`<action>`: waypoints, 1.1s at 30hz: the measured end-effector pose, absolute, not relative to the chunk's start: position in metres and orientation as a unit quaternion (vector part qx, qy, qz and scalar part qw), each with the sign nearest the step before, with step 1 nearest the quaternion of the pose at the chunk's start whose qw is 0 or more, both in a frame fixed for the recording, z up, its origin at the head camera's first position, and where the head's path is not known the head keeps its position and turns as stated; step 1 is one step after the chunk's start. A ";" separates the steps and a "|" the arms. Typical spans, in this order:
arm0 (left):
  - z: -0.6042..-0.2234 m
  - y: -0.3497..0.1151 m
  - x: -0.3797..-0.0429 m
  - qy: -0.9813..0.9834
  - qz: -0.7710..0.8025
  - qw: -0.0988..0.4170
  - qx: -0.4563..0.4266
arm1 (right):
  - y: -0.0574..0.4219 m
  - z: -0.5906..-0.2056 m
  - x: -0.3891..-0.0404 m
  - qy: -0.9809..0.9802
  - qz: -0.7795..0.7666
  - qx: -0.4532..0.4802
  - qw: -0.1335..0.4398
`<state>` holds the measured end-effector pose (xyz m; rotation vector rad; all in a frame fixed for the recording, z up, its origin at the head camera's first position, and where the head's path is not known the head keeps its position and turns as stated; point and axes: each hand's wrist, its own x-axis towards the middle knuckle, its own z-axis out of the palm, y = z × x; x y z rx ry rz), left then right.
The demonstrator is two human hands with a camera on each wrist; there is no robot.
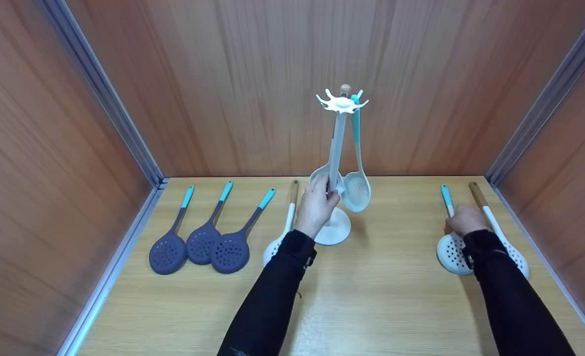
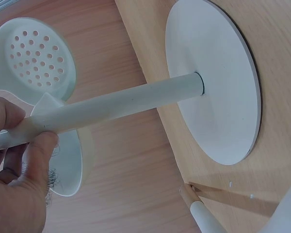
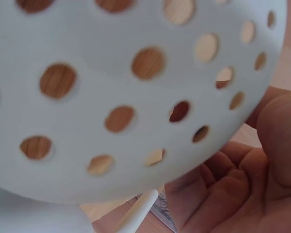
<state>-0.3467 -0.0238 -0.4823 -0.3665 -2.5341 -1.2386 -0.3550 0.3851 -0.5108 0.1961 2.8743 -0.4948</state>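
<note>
One white stand, its pole gripped between left fingers

Bright, even light leaves a soft glare on the tabletop in front of the stand. A faint shadow falls just right of it.

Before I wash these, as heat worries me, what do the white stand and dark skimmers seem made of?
The white stand looks like satin plastic, possibly painted metal: its surface is smooth, with no visible grain. The dark skimmers look matte, perhaps silicone or nylon: they show little shine.
</note>
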 end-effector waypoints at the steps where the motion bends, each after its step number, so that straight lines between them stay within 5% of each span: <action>1: -0.482 -0.024 -0.347 -0.881 -0.431 0.146 -0.126 | 0.385 -0.511 -0.355 0.977 -0.168 0.069 0.109; 33: -0.483 -0.024 -0.347 -0.881 -0.437 0.140 -0.119 | 0.377 -0.492 -0.351 0.978 -0.185 0.071 0.070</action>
